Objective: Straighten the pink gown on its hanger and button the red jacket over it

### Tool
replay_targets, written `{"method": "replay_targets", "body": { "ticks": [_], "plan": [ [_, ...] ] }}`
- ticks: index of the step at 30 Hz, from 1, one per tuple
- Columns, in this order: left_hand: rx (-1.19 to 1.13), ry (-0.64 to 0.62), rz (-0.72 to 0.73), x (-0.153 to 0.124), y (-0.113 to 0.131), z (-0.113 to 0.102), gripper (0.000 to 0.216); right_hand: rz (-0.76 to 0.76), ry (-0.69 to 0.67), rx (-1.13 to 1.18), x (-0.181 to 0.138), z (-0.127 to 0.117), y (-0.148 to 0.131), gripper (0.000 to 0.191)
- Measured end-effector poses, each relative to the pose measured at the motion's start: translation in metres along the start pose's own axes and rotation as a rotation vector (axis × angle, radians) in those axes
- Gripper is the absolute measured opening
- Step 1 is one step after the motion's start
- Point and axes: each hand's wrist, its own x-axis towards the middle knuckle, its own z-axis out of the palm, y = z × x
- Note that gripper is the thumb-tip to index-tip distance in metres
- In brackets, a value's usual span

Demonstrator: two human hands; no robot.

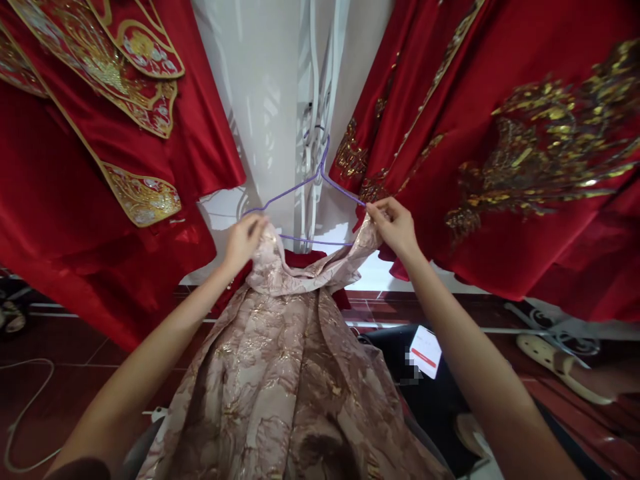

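A pink-beige brocade dress point(280, 347) with a gold pattern hangs down in front of me, its wide neckline uppermost. Behind the neckline is a thin purple hanger point(295, 189), its hook up at a white metal stand. My left hand point(245, 240), slightly blurred, is closed on the dress's left shoulder by one end of the hanger. At the other end, my right hand point(397, 227) pinches the right shoulder between thumb and fingers. Whether the hanger's ends sit inside the shoulders is hidden by the fabric and fingers.
Red satin garments with gold embroidery hang at left point(165, 153) and right point(500, 220). The white stand point(320, 67) rises between them. Below right, a lit phone point(425, 352) lies on dark cloth, near a person's foot in a cream clog point(560, 367). A white cable point(30, 400) crosses the tiled floor.
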Motion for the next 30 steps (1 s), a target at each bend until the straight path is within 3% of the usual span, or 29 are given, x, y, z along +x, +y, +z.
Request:
{"method": "replay_targets", "body": {
  "ticks": [4, 7, 15, 20, 22, 24, 27, 30],
  "plan": [
    [0.153, 0.052, -0.256, -0.008, -0.056, -0.020, 0.034, 0.017, -0.029, 0.053, 0.007, -0.002, 0.006, 0.034],
    [0.195, 0.031, -0.303, -0.014, -0.076, -0.024, 0.034, 0.016, -0.029, 0.086, 0.008, -0.001, 0.007, 0.033],
    [0.123, 0.111, -0.263, -0.011, -0.069, -0.026, 0.035, -0.003, -0.025, 0.075, 0.007, -0.002, 0.005, 0.032],
    [0.090, 0.139, -0.157, 0.019, -0.050, -0.023, 0.035, -0.019, -0.062, 0.131, 0.004, -0.001, 0.003, 0.031],
    [0.019, 0.091, -0.055, 0.036, -0.036, -0.017, 0.036, -0.013, -0.073, 0.155, 0.003, -0.001, 0.002, 0.031],
    [-0.067, -0.051, 0.013, 0.050, -0.025, -0.012, 0.039, -0.009, -0.070, 0.157, 0.003, -0.001, 0.002, 0.032],
    [-0.197, -0.225, -0.051, 0.059, -0.033, -0.009, 0.046, -0.007, -0.063, 0.154, 0.003, -0.002, 0.004, 0.033],
    [-0.272, -0.131, -0.238, 0.043, -0.066, -0.010, 0.049, 0.010, -0.068, 0.163, 0.005, 0.000, 0.006, 0.034]
  ]
}}
